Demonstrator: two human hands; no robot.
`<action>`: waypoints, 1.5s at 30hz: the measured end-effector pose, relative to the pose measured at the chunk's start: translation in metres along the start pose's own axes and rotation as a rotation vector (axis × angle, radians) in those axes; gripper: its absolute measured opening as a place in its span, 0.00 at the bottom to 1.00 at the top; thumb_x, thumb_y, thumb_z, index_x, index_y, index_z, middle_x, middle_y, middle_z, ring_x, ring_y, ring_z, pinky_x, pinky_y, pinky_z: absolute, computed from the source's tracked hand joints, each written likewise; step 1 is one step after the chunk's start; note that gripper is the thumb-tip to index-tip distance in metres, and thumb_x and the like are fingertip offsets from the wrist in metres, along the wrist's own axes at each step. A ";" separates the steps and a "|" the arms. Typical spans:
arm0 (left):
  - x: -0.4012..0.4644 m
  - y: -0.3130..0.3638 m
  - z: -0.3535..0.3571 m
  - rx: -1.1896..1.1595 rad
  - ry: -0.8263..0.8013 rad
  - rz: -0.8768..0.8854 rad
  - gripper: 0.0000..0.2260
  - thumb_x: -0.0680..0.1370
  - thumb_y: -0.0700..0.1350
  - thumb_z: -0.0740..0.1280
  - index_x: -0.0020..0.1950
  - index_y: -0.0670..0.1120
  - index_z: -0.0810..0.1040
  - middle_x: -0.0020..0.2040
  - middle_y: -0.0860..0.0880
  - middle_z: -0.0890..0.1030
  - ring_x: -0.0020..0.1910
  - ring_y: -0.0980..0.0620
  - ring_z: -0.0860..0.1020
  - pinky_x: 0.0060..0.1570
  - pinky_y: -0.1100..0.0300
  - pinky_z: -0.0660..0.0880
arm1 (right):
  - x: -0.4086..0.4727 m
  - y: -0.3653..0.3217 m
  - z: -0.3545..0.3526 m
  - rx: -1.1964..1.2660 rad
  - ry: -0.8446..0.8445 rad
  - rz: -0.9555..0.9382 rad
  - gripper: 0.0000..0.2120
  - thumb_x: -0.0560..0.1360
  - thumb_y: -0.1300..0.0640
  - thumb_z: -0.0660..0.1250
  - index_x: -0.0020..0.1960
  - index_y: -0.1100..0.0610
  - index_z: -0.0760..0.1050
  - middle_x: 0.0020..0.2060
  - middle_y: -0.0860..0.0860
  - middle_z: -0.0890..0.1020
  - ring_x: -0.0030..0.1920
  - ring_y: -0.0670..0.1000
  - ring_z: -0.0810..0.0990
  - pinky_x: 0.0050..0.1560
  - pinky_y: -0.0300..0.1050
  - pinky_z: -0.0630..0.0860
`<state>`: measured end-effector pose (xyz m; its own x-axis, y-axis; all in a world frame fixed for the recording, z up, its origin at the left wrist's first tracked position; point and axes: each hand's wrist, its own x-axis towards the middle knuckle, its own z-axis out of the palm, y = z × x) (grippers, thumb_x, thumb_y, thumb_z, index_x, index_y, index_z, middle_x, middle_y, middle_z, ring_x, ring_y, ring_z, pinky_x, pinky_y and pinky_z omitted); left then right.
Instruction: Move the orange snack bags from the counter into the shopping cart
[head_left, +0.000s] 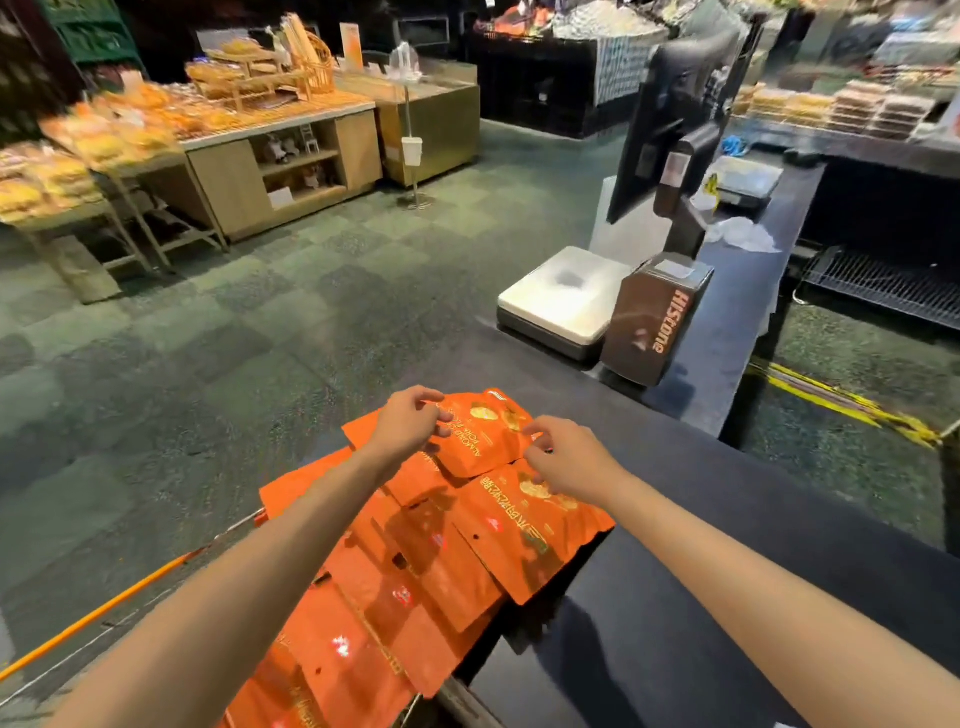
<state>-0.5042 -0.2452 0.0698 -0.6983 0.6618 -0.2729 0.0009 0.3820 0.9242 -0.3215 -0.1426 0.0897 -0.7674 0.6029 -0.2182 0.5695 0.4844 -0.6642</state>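
Note:
Several orange snack bags (415, 561) lie heaped along the left edge of the dark counter (675, 597), some hanging over it. The top bag (485, 436) sits at the far end of the heap. My left hand (410, 421) pinches this bag's left side with curled fingers. My right hand (566, 457) has curled fingers at its right edge, resting partly on the bag beneath (524, 530). The shopping cart shows only as an orange rail (104, 610) at the lower left, below the bags.
A white scale (558, 299), a dark "Histone" box (657, 319) and a monitor (675, 124) stand on the counter's far end. Bread displays (156, 124) line the left across the green tiled floor (260, 322). A thin sign stand (413, 156) stands mid-aisle.

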 end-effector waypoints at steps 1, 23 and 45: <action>0.013 -0.005 -0.003 0.035 0.010 -0.001 0.14 0.77 0.34 0.56 0.59 0.40 0.73 0.42 0.45 0.80 0.34 0.50 0.78 0.34 0.56 0.74 | 0.010 -0.001 0.004 -0.028 -0.018 0.010 0.18 0.75 0.58 0.58 0.64 0.57 0.72 0.47 0.52 0.84 0.48 0.54 0.82 0.51 0.54 0.79; 0.116 -0.092 -0.001 1.424 -0.294 0.425 0.28 0.74 0.43 0.66 0.74 0.52 0.63 0.76 0.46 0.59 0.76 0.43 0.54 0.73 0.44 0.52 | 0.054 0.029 0.136 -0.480 -0.468 0.321 0.46 0.70 0.38 0.67 0.77 0.48 0.43 0.77 0.58 0.44 0.75 0.67 0.48 0.68 0.69 0.60; 0.097 -0.067 0.003 1.318 -0.088 0.706 0.13 0.77 0.43 0.60 0.57 0.53 0.79 0.57 0.52 0.82 0.61 0.49 0.75 0.64 0.49 0.61 | 0.038 0.037 0.078 -0.631 -0.098 0.113 0.11 0.74 0.66 0.56 0.53 0.62 0.74 0.50 0.60 0.80 0.51 0.63 0.80 0.42 0.50 0.73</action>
<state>-0.5697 -0.2047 -0.0198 -0.2350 0.9704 0.0561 0.9716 0.2362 -0.0158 -0.3524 -0.1511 0.0016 -0.6989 0.6258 -0.3463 0.6892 0.7186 -0.0923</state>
